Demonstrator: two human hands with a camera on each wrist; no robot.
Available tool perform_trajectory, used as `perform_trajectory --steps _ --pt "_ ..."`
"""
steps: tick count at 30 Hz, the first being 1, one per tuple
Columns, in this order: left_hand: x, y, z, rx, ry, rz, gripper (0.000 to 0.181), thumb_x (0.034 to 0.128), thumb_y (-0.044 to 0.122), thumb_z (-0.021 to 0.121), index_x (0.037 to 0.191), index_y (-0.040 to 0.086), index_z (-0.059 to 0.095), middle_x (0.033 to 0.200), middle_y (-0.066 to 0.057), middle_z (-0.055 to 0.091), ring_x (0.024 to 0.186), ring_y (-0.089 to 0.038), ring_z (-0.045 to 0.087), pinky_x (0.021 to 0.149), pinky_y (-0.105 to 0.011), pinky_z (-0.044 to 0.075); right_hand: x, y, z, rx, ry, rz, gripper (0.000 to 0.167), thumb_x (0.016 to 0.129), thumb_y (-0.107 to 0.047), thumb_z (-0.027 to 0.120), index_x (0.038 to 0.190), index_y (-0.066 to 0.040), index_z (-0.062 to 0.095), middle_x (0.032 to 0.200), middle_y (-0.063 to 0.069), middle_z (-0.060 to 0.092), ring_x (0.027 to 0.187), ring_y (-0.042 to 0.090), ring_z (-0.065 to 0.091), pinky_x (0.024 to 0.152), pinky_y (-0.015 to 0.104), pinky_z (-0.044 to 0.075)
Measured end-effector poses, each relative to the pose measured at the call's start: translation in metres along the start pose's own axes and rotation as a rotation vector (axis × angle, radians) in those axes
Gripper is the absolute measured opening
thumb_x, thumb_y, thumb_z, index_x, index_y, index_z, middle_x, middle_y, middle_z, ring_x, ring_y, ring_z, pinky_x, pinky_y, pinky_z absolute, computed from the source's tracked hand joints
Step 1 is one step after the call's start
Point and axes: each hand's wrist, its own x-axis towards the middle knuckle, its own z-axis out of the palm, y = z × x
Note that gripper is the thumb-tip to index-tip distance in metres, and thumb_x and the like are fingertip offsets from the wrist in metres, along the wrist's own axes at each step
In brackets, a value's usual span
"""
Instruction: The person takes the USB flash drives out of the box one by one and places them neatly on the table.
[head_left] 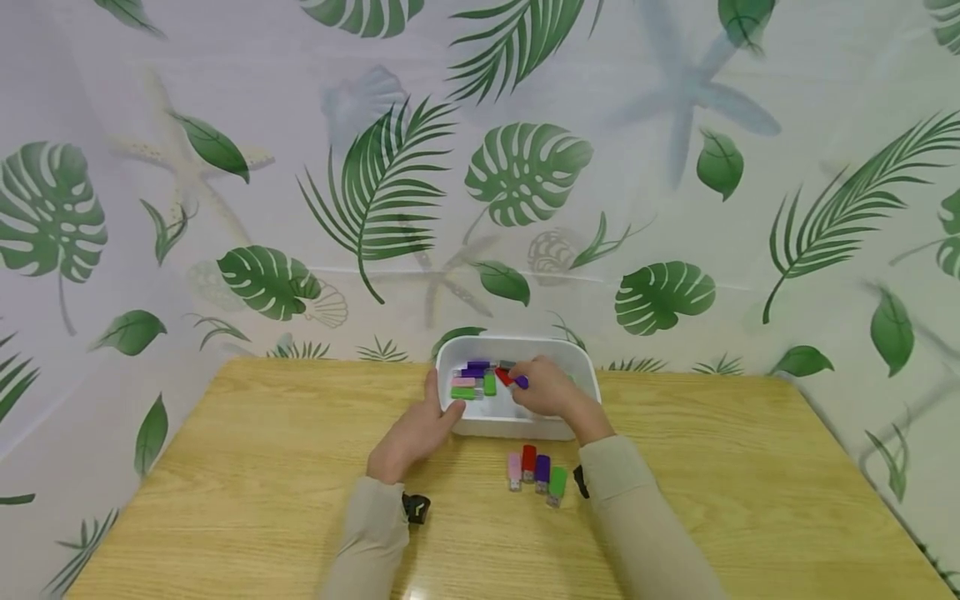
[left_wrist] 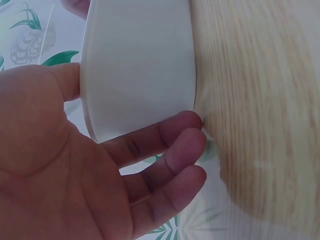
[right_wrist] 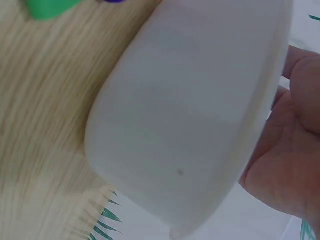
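Drives are lying nearest you on the table (head_left: 247,483) in a loose row, metal ends pointing your way: green drive (head_left: 556,487), purple drive (head_left: 542,472), pink drive (head_left: 513,472), red drive (head_left: 528,462). Going by this layout, the work is looking partly done: one of each of these colours is sitting out, while more are waiting in the tray (head_left: 517,427) just beyond.

Your left hand (head_left: 412,429) is gripping the tray's left end, thumb hooking over the rim and fingers bending along the outer wall.

Inside, toward the left, an inner green drive (head_left: 465,393) is lying closest, with a second green drive (head_left: 490,384) and an inner pink drive (head_left: 463,382) sitting behind it. Two inner purple drives (head_left: 474,373) are lying farther back.

Your right hand (head_left: 547,387) is dipping into the tray, its fingertips meeting an inner red drive (head_left: 503,377) and a small purple drive (head_left: 521,382); you are hiding too much to tell whether they are pinching either. It is also covering part of the tray, so a full count is not possible.

Behind everything, a leaf-print cloth (head_left: 570,250) is hanging.
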Motion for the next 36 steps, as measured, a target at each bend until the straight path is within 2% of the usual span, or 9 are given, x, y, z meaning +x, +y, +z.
perform_trajectory --steps 3,7,15,18,23,25,30,32,36 --pt "-0.001 0.001 0.0 -0.003 0.002 0.001 0.081 0.1059 0.041 0.042 0.158 0.001 -0.006 0.138 -0.034 0.051 0.098 -0.031 0.062 0.086 -0.047 0.049 0.005 0.002 0.003 -0.008 -0.08 0.034 0.037 0.085 -0.005 0.061 0.121 0.003 0.068 0.114 0.019 0.066 0.102 0.03 0.053 0.09 0.045 0.046" --pt "-0.001 0.001 0.001 0.005 -0.004 0.008 0.081 0.1059 0.042 0.041 0.157 0.0 -0.006 0.135 -0.033 0.054 0.103 -0.032 0.063 0.092 -0.048 0.049 0.009 0.005 0.011 -0.003 -0.133 0.101 0.037 0.083 -0.004 0.061 0.119 0.0 0.069 0.117 0.015 0.061 0.1 0.025 0.051 0.09 0.042 0.047" --pt "0.0 0.001 -0.001 0.016 0.001 0.01 0.082 0.1058 0.044 0.039 0.158 0.002 -0.007 0.14 -0.034 0.049 0.105 -0.033 0.062 0.092 -0.048 0.049 0.014 0.007 0.017 -0.006 -0.075 0.159 0.038 0.082 -0.005 0.065 0.12 -0.003 0.067 0.118 0.016 0.054 0.097 0.025 0.053 0.09 0.043 0.049" --pt "0.001 0.001 -0.002 0.013 0.005 0.013 0.082 0.1057 0.044 0.04 0.158 0.001 -0.007 0.137 -0.034 0.052 0.104 -0.034 0.063 0.092 -0.049 0.049 0.016 0.009 0.019 -0.006 -0.057 0.18 0.042 0.084 -0.007 0.064 0.126 -0.004 0.062 0.121 0.017 0.052 0.098 0.026 0.054 0.092 0.045 0.048" --pt "0.001 -0.001 0.0 0.035 -0.01 0.011 0.083 0.1056 0.044 0.04 0.157 -0.001 -0.007 0.13 -0.033 0.057 0.092 -0.03 0.064 0.084 -0.045 0.051 0.018 0.012 0.025 -0.024 -0.05 0.241 0.047 0.089 -0.011 0.062 0.135 -0.004 0.055 0.127 0.019 0.048 0.101 0.029 0.054 0.098 0.049 0.046" --pt "0.002 -0.001 0.0 0.04 -0.01 0.007 0.083 0.1058 0.045 0.039 0.157 -0.001 -0.007 0.127 -0.033 0.059 0.089 -0.028 0.064 0.082 -0.043 0.051 0.02 0.013 0.027 -0.03 -0.038 0.248 0.042 0.091 -0.011 0.061 0.131 -0.003 0.056 0.126 0.018 0.049 0.101 0.029 0.055 0.098 0.049 0.046" --pt "0.002 -0.001 -0.001 0.03 -0.006 -0.028 0.082 0.1059 0.044 0.039 0.158 0.003 -0.009 0.107 -0.024 0.067 0.078 -0.026 0.063 0.071 -0.041 0.05 0.025 0.015 0.03 -0.042 -0.003 0.237 0.029 0.092 -0.012 0.061 0.12 -0.006 0.06 0.118 0.015 0.053 0.098 0.028 0.055 0.095 0.048 0.047" --pt "0.002 -0.001 -0.001 0.031 -0.006 -0.029 0.083 0.1057 0.044 0.04 0.158 0.002 -0.009 0.109 -0.025 0.067 0.079 -0.025 0.062 0.073 -0.041 0.051 0.026 0.015 0.03 -0.047 -0.002 0.24 0.024 0.093 -0.012 0.061 0.116 -0.007 0.06 0.114 0.013 0.053 0.097 0.028 0.054 0.093 0.047 0.047" --pt "0.001 -0.001 0.0 0.025 -0.009 -0.021 0.083 0.1055 0.046 0.04 0.158 0.001 -0.007 0.127 -0.03 0.061 0.088 -0.027 0.063 0.081 -0.043 0.051 0.026 0.019 0.031 -0.056 -0.007 0.246 0.014 0.095 -0.01 0.06 0.108 -0.008 0.059 0.107 0.011 0.054 0.094 0.026 0.053 0.09 0.045 0.048"
